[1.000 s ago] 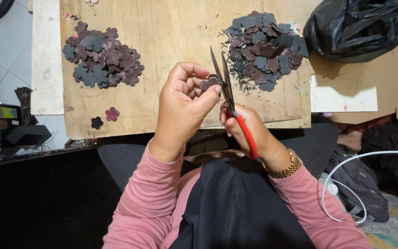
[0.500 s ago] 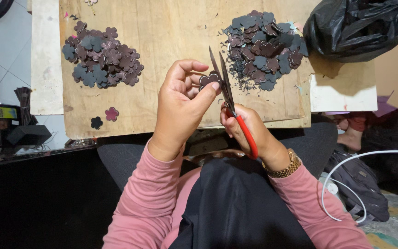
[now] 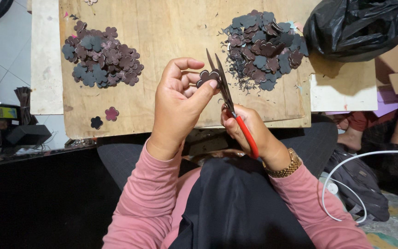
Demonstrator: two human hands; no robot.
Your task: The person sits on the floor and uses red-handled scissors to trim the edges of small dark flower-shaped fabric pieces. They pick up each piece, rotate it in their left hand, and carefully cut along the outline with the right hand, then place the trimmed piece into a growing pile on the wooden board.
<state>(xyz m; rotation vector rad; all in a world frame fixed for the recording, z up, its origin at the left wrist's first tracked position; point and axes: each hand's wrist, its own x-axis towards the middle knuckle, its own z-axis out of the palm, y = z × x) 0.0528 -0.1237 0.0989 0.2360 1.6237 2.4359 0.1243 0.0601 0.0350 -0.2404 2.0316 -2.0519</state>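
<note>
— What have we got in our left hand (image 3: 178, 103)?

— A small dark brown flower-shaped cutout (image 3: 207, 76), flat, with rounded scalloped petals. We pinch it between the thumb and the fingertips, raised above the near part of the wooden board (image 3: 171, 32), so that hand is closed on the piece.

— And our right hand (image 3: 249, 131)?

— It is wrapped around the red handles of the scissors (image 3: 229, 99), fingers through the loops. The two dark blades point up and away from us and stand slightly parted, with the cutout's right edge touching them.

— How does the piece compare with the rest?

— It matches the heaps on the board in shape. The left pile of flower cutouts (image 3: 102, 57) mixes dark brown and bluish-grey pieces and looks fairly tidy. The right pile of cutouts (image 3: 266, 46) has the same colours, with thin dark trimmings scattered round its near edge.

— Anything loose?

— Two single flowers lie apart near the board's front left corner, one black flower (image 3: 96, 122) and one pink flower (image 3: 111, 113), just beside each other.

— What else surrounds us?

— A black plastic bag (image 3: 365, 23) sits at the far right, touching the board's corner. A gold wristwatch (image 3: 289, 167) is on our right wrist, and a white cable (image 3: 346, 184) loops on the floor to our right.
</note>
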